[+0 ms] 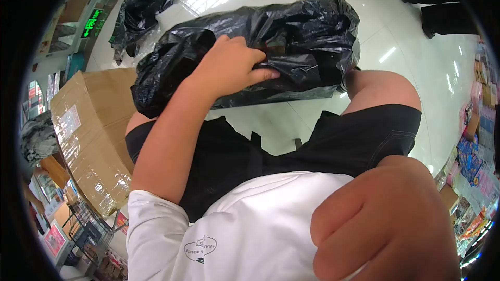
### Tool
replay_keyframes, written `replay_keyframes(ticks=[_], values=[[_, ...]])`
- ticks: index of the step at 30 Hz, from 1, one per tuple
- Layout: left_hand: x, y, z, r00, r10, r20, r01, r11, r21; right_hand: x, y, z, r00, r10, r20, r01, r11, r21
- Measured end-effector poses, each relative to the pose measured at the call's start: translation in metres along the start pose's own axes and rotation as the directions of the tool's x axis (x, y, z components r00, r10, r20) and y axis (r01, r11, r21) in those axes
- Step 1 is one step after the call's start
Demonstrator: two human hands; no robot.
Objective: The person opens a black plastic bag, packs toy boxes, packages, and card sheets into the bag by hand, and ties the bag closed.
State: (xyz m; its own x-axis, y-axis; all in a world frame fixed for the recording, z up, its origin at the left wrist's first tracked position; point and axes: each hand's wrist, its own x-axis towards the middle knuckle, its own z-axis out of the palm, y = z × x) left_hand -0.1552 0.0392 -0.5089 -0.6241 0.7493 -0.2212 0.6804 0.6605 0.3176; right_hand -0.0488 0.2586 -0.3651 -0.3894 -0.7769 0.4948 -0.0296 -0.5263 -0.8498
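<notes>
A long bundle in a black plastic bag (312, 26) lies across in front of my knees, its film crumpled and shiny. My left hand (234, 65) rests on the near side of it, fingers curled into the film, with thumb and forefinger at a fold. Beside that fold the film parts a little, and what lies inside is too dark to tell. Close to the camera, over the right of my white shirt, my right hand (375, 224) is closed with its fingers bent. Whatever it may hold is hidden from view.
A taped cardboard box (91, 130) stands by my left leg. Another crumpled black bag (143, 13) lies on the glossy tiled floor (385, 26) at the upper left. Shelves of packaged goods (471, 161) line the right. A person's dark-clad legs (442, 5) show at the upper right.
</notes>
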Motion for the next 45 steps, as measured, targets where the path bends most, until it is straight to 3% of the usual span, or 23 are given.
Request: replay_keyframes(ticks=[3, 6, 9, 11, 12, 14, 16, 17, 19, 20, 21, 23, 27, 29, 31, 33, 37, 39, 42, 43, 45], values=[[0.001, -0.005, 0.011, 0.999, 0.040, -0.037, -0.041, 0.999, -0.011, -0.001, 0.003, -0.005, 0.997, 0.069, 0.019, -0.069, 0.998, -0.007], [0.003, 0.003, 0.004, 0.996, 0.007, 0.087, -0.008, 1.000, 0.015, 0.000, 0.004, -0.015, 0.987, 0.161, 0.005, -0.160, 0.985, -0.064], [0.002, -0.001, 0.022, 0.994, 0.071, -0.083, -0.068, 0.997, 0.041, -0.004, 0.014, -0.034, 0.925, 0.322, -0.201, -0.361, 0.909, -0.208], [0.002, -0.007, 0.031, 0.982, 0.165, -0.096, -0.151, 0.979, 0.134, -0.014, 0.034, -0.055, 0.739, 0.429, -0.519, -0.634, 0.704, -0.321], [0.001, -0.005, 0.031, 0.979, 0.169, -0.112, -0.161, 0.984, 0.079, -0.021, 0.049, -0.065, 0.601, 0.424, -0.678, -0.777, 0.508, -0.371], [0.000, -0.005, 0.035, 0.976, 0.175, -0.134, -0.173, 0.985, 0.025, -0.063, 0.092, -0.098, 0.553, 0.306, -0.775, -0.828, 0.097, -0.552], [0.000, -0.005, 0.041, 0.932, 0.292, -0.217, -0.301, 0.954, -0.007, -0.070, 0.103, -0.110, 0.445, 0.372, -0.815, -0.859, -0.083, -0.506], [0.000, -0.004, 0.042, 0.929, 0.295, -0.223, -0.304, 0.953, -0.006, -0.071, 0.109, -0.112, 0.444, 0.369, -0.817, -0.857, -0.090, -0.507], [-0.003, 0.006, 0.035, 0.979, 0.126, 0.158, -0.093, 0.974, -0.205, -0.064, 0.122, -0.117, 0.469, 0.346, -0.812, -0.773, -0.284, -0.567], [-0.005, 0.010, 0.029, 0.966, 0.100, 0.239, -0.041, 0.970, -0.241, -0.058, 0.128, -0.121, 0.366, 0.432, -0.824, -0.809, -0.291, -0.511], [-0.006, 0.012, 0.027, 0.968, 0.097, 0.233, -0.039, 0.970, -0.242, -0.060, 0.134, -0.118, 0.370, 0.432, -0.822, -0.804, -0.294, -0.516], [-0.010, 0.013, 0.026, 0.930, 0.032, 0.367, 0.062, 0.969, -0.239, -0.065, 0.152, -0.111, 0.379, 0.344, -0.859, -0.741, -0.443, -0.504], [-0.015, 0.007, 0.030, 0.947, 0.019, 0.321, 0.083, 0.950, -0.301, -0.077, 0.170, -0.116, 0.289, 0.299, -0.909, -0.692, -0.591, -0.414], [-0.015, 0.008, 0.022, 0.959, 0.015, 0.282, 0.079, 0.945, -0.318, -0.081, 0.171, -0.119, 0.324, 0.239, -0.915, -0.689, -0.604, -0.401], [-0.014, 0.007, 0.018, 0.957, -0.003, 0.291, 0.104, 0.938, -0.331, -0.075, 0.163, -0.125, 0.163, 0.272, -0.948, -0.723, -0.621, -0.302], [-0.013, 0.007, 0.015, 0.953, -0.018, 0.301, 0.125, 0.932, -0.341, -0.076, 0.155, -0.133, 0.134, 0.297, -0.945, -0.761, -0.581, -0.290], [-0.013, 0.003, 0.022, 0.950, -0.056, 0.306, 0.157, 0.936, -0.314, -0.087, 0.128, -0.153, 0.239, 0.012, -0.971, -0.940, -0.246, -0.235], [-0.012, 0.003, 0.024, 0.949, -0.051, 0.311, 0.143, 0.950, -0.279, -0.091, 0.102, -0.158, 0.169, -0.086, -0.982, -0.957, -0.251, -0.143], [-0.013, 0.007, 0.017, 0.932, -0.091, 0.350, 0.199, 0.938, -0.285, -0.092, 0.072, -0.152, -0.062, 0.038, -0.997, -0.963, -0.265, 0.050], [-0.013, 0.007, 0.019, 0.935, -0.083, 0.344, 0.185, 0.944, -0.274, -0.100, 0.070, -0.149, -0.064, 0.036, -0.997, -0.963, -0.266, 0.052], [-0.012, 0.005, 0.025, 0.939, -0.074, 0.336, 0.167, 0.952, -0.258, -0.114, 0.072, -0.143, 0.210, 0.282, -0.936, -0.949, -0.170, -0.264]])
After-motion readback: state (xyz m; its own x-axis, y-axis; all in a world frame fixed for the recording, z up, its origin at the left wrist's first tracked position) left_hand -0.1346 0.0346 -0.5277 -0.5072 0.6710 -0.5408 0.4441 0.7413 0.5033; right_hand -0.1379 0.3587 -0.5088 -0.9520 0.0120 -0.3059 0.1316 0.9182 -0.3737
